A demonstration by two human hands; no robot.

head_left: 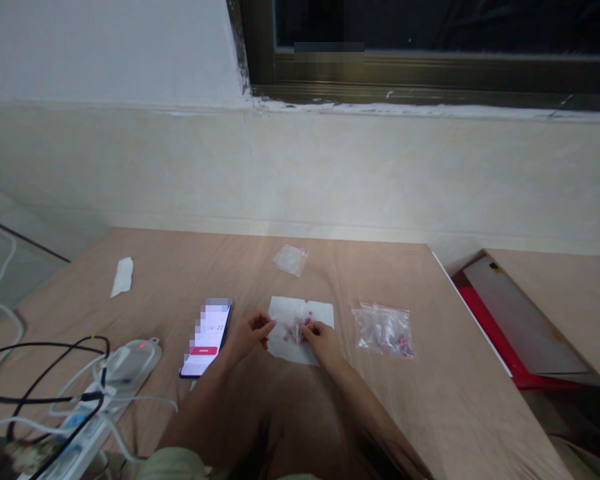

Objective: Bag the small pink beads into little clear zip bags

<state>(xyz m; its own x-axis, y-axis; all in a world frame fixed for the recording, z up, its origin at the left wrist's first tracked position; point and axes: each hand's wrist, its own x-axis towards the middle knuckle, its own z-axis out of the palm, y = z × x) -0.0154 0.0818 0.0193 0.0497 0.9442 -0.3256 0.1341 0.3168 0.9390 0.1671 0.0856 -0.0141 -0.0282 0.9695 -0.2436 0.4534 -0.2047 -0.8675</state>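
A sheet of white paper (300, 357) lies on the table with small red and pink beads (310, 313) scattered on it. A hazy, see-through patch among the beads may be a small clear bag; I cannot tell for certain. At the sheet's left edge is my left hand (254, 333), its fingers curled and thumb drawn against the forefinger. Whatever sits in that pinch is too small to name. My right hand (325, 340) reaches over the sheet's right half, thumb and forefinger pinched together at the beads. What they hold is hidden.
Clear zip bags (385, 330) with pinkish contents lie right of the paper. Another clear bag (291, 260) is behind it. A lit phone (207, 340) lies left of my left hand. Farther left are a power strip (130, 363) with tangled cables and a white scrap (123, 277).
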